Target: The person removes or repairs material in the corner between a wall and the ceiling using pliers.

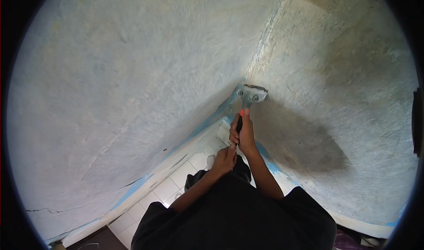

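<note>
A wall scraper (253,93) with a wide metal head, two screws and a black and orange handle is held upright in front of me. Its blade edge lies at the right wall (309,60), just beside the corner. My right hand (245,134) is wrapped around the upper handle, thumb stretched up toward the metal head. Lower down, my left hand (224,160) is closed around the handle's bottom end. The fingers of both hands cover much of the handle.
The left wall (110,86) meets the right one in a rough corner seam. Blue paint strips (203,125) remain low on both walls. White floor tiles (165,189) show below left. A crack (57,211) runs low on the left wall, and purple cloth (346,241) lies at the lower right.
</note>
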`<state>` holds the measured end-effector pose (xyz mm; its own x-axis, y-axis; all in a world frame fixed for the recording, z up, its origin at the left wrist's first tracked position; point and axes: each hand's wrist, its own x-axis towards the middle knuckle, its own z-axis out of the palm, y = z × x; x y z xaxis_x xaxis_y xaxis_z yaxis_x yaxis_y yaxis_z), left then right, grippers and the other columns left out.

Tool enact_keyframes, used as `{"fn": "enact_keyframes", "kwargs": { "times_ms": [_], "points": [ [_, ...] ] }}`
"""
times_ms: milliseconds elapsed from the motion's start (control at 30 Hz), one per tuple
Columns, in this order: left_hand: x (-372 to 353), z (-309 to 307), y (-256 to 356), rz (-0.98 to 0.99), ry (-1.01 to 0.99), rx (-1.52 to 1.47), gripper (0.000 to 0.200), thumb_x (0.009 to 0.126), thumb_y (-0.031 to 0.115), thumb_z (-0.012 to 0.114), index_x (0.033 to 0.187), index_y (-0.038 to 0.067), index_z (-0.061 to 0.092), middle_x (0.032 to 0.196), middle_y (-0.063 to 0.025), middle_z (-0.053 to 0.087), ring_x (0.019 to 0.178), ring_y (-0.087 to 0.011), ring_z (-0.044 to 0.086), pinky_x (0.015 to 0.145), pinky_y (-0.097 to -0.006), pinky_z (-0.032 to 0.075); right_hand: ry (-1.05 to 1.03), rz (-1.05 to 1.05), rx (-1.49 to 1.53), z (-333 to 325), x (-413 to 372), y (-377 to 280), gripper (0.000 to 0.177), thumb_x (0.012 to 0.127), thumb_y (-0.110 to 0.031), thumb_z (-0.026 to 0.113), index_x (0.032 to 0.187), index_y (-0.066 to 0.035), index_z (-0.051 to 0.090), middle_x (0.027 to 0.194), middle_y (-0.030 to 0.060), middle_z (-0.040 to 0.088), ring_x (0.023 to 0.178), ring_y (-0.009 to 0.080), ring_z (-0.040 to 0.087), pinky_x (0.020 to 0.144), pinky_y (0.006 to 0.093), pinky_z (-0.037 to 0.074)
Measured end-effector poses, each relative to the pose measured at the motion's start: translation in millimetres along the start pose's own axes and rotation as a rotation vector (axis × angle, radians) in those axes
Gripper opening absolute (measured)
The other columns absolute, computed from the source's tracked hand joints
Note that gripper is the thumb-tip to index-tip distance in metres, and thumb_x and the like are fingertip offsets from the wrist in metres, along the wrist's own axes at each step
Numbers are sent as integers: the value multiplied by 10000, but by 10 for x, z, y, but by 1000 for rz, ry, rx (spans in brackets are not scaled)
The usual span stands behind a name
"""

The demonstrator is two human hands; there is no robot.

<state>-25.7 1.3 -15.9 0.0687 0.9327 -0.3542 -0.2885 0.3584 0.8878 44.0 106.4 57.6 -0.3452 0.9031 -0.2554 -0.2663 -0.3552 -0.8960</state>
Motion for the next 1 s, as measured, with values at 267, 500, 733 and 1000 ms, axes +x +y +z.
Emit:
{"fn": "enact_keyframes", "kwargs": {
  "times_ms": [267,500,733,1000],
  "points": [
    [-59,65,-82,-52,-18,-61,592,994,546,330,667,64,439,506,-17,422,379,-115,409,380,-269,355,-8,37,13,-47,-63,-37,634,958,-632,322,631,-93,392,431,-4,328,301,93,304,313,257,304],
    [-147,216,134,-61,-20,-116,591,1003,530,315,655,67,434,494,-13,405,375,-120,410,383,-274,365,28,32,-71,24,-118,-190,640,946,-660,306,637,-105,383,432,-16,289,308,87,269,316,252,289],
    [-107,218,147,-44,-54,-181,580,1006,524,315,666,68,429,493,-16,408,376,-117,406,381,-269,353,32,5,-105,44,-99,-224,644,945,-662,306,639,-101,389,436,-18,293,306,84,271,319,251,292],
    [-140,171,142,-93,-52,-165,586,1002,535,315,669,66,430,489,-18,408,376,-116,402,377,-273,343,32,-16,-63,63,-118,-204,631,966,-618,322,637,-86,402,434,-4,329,312,88,305,320,253,283]
  ]
}}
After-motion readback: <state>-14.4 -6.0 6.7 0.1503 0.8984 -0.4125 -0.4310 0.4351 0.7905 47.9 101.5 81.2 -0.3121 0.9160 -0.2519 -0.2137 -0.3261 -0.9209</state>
